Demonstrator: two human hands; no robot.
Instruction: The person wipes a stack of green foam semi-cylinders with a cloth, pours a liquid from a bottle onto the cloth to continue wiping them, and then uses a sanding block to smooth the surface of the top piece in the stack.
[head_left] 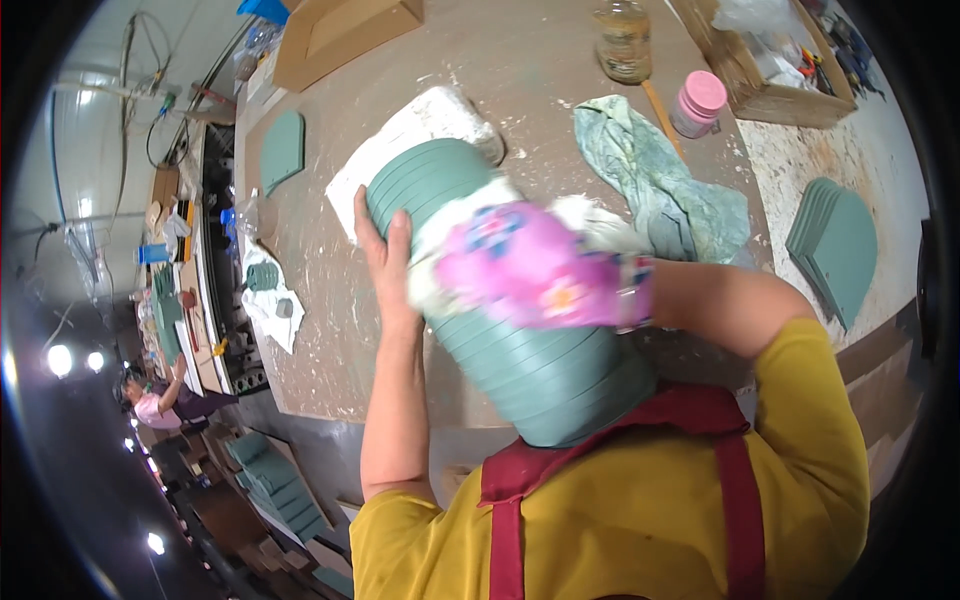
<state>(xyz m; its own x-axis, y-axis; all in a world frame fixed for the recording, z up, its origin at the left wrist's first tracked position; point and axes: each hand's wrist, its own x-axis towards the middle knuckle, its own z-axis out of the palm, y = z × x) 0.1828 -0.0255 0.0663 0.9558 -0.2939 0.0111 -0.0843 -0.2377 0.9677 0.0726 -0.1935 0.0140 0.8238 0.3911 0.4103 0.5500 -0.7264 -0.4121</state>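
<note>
A long stack of curved green plates (540, 370) lies tilted between my chest and the table, its lower end against my dark red apron (715, 410). My left hand (380, 240) grips the stack's far left side, thumb on top. Across the middle of the stack rests my right hand (530, 260), covered in a pink floral glove and smeared by motion. White cloth (430, 285) shows around this glove, against the plates. The glove hides the right fingers. Beneath the far end of the stack is a folded white towel (420, 120).
A crumpled green-stained cloth (660, 185), a glass jar (624, 45) and a pink-lidded jar (698, 104) are at the far right. More green plates (835, 245) stand right; one green piece (284, 150) lies left. Cardboard boxes (350, 35) edge the table. Another person (160, 405) works far left.
</note>
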